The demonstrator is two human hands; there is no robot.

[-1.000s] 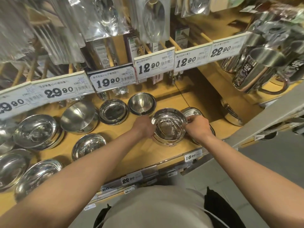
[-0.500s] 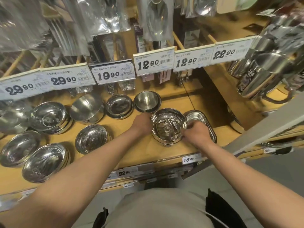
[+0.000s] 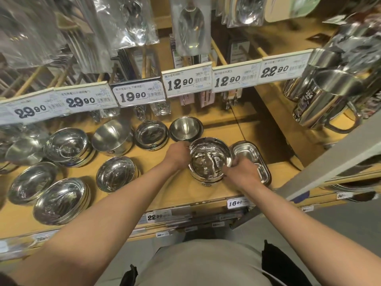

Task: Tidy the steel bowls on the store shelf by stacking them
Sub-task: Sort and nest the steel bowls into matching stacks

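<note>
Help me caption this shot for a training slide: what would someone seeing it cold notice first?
First, the two bare hands at the centre: the left hand and the right hand grip opposite sides of a stack of steel bowls on the wooden shelf. Next, the big price tags lining the rail above, and more shiny bowls spread over the shelf's left half.

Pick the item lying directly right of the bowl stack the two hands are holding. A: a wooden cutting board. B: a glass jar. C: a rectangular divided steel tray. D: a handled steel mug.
C: a rectangular divided steel tray lies on the shelf just right of the bowl stack, which the left hand and right hand grip at its rim.
</note>
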